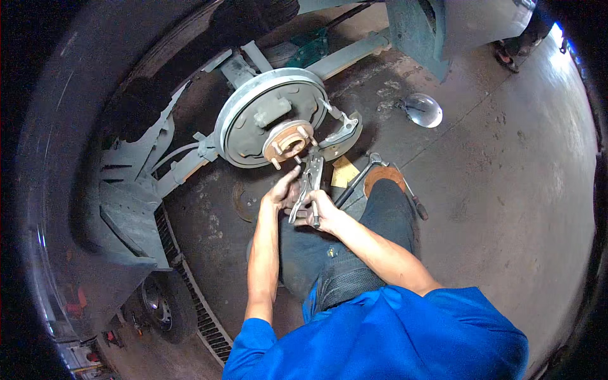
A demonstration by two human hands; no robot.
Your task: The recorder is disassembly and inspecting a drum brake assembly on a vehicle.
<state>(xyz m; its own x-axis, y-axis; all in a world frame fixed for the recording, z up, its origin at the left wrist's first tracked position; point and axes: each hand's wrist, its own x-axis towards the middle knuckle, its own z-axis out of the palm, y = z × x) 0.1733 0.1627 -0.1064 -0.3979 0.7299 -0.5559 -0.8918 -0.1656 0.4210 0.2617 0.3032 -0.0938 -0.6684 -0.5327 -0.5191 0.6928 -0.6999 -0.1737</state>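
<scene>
A pair of silver locking pliers [315,172] points up toward the wheel hub, its two handles spread toward me. My right hand [324,210] wraps round the lower handle end. From the left, my left hand [285,191] closes on the pliers, thumb up near the jaws; its other fingers are partly hidden. Just beyond the jaws sits the rusty hub [289,140] with several wheel studs, in front of a round grey brake backing plate [250,130]. A curved brake shoe [342,138] hangs off the plate's right side. What the jaws touch cannot be made out.
By my right knee lie a long-handled ratchet [356,178], a rusty ring-shaped part [384,172], a screwdriver [418,204] and a yellow piece [344,171]. A shiny dome [423,110] rests farther right. A floor grate [193,285] and a wheel [158,304] are at left.
</scene>
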